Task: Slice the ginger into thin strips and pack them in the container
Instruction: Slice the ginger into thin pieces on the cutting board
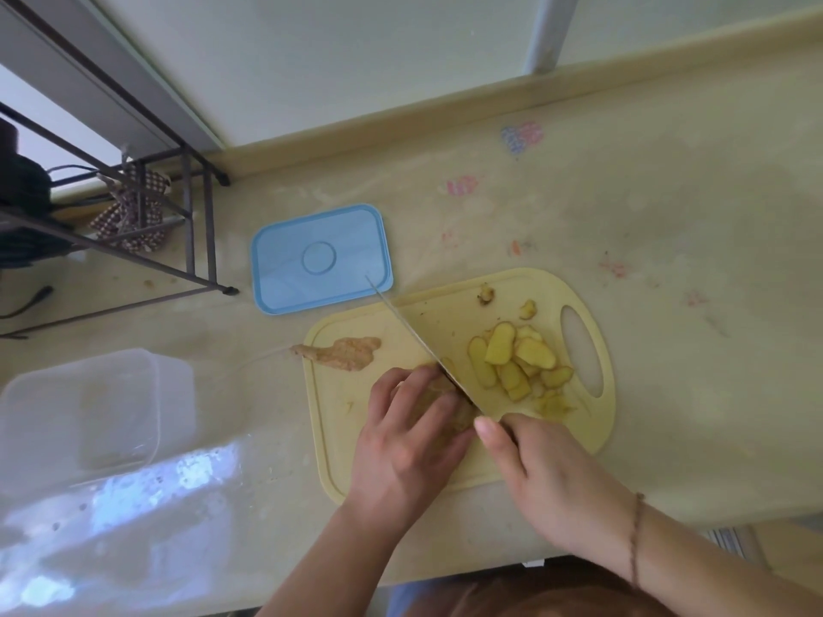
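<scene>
Pale beige countertop [623, 260] is seen from above, with a light wall behind it and a dark metal rack [133, 224] at the left. On the yellow cutting board [347, 420] a piece of ginger [438, 394] is held down by the left hand [401, 452], whose fingers [392, 389] are curled over it and pressed close together. The knife [418, 345] is gripped by the right hand [539, 478]; the fingers are wrapped around the handle, which is hidden, and the thumb lies along the top near the blade. The blade is set on the ginger just beside the left fingertips.

Already cut slices [516, 362] lie in a loose heap on the right part of the board, near its handle hole, and a patch of peelings [343, 351] lies at the left edge. The clear container [80, 420] stands well apart to the left, and nothing can be made out in it; its blue lid [320, 258] lies just beyond the board.

For a good cut, the left fingertips should probably be tucked back so that the knuckles guide the blade, and the ginger kept flat and steady. It is judged that thin, even slices are best made with a smooth forward stroke, not with pressure alone. The slices must later be stacked and cut into strips.

No brand, label or readable writing is visible; only faded coloured marks [521, 138] are seen on the countertop.
</scene>
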Demonstrator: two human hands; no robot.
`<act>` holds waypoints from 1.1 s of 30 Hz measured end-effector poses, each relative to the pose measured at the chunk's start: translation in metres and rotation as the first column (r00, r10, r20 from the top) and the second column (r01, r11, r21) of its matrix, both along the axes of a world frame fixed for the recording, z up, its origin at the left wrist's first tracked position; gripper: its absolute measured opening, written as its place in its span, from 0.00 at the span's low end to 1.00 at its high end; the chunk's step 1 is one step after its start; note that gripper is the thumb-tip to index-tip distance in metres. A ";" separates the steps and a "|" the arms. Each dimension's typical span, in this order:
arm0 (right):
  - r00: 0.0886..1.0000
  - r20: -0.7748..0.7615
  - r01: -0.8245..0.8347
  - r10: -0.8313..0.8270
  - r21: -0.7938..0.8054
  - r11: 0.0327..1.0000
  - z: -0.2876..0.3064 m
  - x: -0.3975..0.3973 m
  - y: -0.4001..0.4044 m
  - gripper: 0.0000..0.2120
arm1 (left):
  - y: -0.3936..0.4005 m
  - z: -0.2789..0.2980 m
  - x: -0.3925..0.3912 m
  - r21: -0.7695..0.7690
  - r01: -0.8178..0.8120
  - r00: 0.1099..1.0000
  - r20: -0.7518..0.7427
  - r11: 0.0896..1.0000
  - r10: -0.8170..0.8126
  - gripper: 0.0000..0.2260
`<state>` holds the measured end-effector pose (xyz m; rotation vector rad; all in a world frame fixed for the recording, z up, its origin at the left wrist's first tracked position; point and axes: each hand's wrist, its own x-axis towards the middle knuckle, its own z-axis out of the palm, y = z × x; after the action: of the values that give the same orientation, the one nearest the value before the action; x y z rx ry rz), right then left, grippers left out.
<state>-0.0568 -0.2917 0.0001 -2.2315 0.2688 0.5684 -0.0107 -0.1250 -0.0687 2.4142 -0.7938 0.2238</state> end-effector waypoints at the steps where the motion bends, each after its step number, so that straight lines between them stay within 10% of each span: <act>1: 1.000 0.011 -0.005 0.005 0.002 1.000 -0.004 0.002 0.001 0.25 | 0.001 0.000 0.000 -0.001 0.004 1.000 -0.001 1.000 -0.004 0.09; 33: 0.996 -0.087 -0.002 0.003 0.013 1.000 0.038 -0.019 -0.010 0.26 | 0.001 -0.001 0.000 0.026 0.010 1.000 -0.019 1.000 -0.010 0.10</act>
<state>-0.0754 -0.3020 0.0380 -2.1981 0.3054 0.6676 -0.0102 -0.1238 -0.0698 2.4327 -0.8049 0.1871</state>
